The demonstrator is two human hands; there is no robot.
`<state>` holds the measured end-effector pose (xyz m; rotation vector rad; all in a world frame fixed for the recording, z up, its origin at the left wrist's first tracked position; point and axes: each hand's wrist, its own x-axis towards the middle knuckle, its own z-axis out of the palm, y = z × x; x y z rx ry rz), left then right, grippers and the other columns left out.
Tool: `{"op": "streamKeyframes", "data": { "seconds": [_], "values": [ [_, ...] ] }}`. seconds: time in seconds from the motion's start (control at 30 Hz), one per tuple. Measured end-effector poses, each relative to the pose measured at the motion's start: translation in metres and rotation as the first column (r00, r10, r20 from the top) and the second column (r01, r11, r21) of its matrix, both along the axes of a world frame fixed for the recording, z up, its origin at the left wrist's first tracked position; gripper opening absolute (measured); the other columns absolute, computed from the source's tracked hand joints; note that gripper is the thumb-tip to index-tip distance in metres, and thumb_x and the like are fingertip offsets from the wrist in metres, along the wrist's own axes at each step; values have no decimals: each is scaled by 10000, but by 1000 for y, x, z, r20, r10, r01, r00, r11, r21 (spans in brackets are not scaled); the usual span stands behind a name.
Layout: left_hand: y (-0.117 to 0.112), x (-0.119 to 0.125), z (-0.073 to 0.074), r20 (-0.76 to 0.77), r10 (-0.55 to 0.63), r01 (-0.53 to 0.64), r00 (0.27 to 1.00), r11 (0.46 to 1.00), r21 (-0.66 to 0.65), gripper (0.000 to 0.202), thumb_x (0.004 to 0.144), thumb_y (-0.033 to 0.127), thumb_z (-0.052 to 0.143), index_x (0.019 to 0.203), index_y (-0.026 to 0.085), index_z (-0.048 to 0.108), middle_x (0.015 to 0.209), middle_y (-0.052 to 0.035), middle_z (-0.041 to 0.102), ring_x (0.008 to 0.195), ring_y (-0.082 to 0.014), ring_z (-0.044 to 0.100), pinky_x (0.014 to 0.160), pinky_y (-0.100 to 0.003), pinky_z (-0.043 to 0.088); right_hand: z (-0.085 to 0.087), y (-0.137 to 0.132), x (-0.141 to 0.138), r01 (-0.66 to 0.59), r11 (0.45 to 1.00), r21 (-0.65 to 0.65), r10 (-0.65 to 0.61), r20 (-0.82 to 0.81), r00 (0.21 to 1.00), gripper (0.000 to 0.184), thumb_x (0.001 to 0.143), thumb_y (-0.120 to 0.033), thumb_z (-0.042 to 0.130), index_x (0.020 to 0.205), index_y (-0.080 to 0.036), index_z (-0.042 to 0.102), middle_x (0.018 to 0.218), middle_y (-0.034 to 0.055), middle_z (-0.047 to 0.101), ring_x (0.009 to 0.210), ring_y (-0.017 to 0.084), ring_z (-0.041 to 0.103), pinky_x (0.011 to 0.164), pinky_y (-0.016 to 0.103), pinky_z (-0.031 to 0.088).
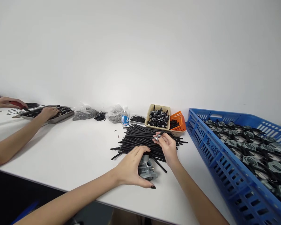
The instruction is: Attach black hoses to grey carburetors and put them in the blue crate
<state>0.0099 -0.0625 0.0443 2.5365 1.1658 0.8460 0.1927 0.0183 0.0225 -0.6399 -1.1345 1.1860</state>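
My left hand (131, 165) is wrapped round a grey metal carburetor (145, 168) just above the front part of the table. Its thumb stretches along the near side, and part of the carburetor is hidden behind the palm. My right hand (168, 147) pinches a small black part (162, 133) between thumb and fingers; its exact kind is not clear. Under and behind both hands lies a loose pile of black rubber tubes (138, 137), with one tube sticking out toward me between the hands.
On the right stands a blue crate (201, 140) with rows of carburetors. A cream basket (158, 127) of black fittings, an orange basket (183, 125), a bottle (125, 117) and plastic bags (84, 113) line the wall. At left, a co-worker's hands (49, 112) work over a metal tray (61, 118).
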Motion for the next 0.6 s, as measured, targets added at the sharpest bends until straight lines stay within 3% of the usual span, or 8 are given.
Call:
{"op": "streamKeyframes", "data": {
  "seconds": [0.13,0.33,0.47,0.6],
  "values": [
    [7,2,-8,-18,-85,80,996,979,-190,916,523,530,839,1285,198,454,1234,-118,635,1043,-284,647,905,-383,512,3,-3,1,-49,998,-35,48,-30,998,346,735,-422,805,957,-170,725,891,69,752,778,184,709,752,328,590],
    [23,12,-8,29,-75,80,997,969,-233,747,569,549,806,1156,190,513,990,-71,704,857,-253,678,760,-347,526,0,-4,3,-136,990,-29,137,46,990,319,753,-414,787,973,-190,726,865,51,748,695,152,693,662,276,562],
    [34,16,-15,135,-88,119,987,964,-237,671,576,492,809,1093,221,477,888,-9,682,752,-199,654,705,-307,506,0,-1,11,-214,976,35,201,228,953,304,765,-429,775,947,-188,737,837,53,746,776,172,697,771,310,553],
    [38,11,-26,264,-21,87,964,966,-242,620,564,411,816,965,246,373,797,37,633,652,-153,593,591,-262,444,4,-2,19,-293,954,66,258,318,912,299,777,-439,767,932,-185,736,817,57,743,784,183,696,811,336,543]
  ]
}}
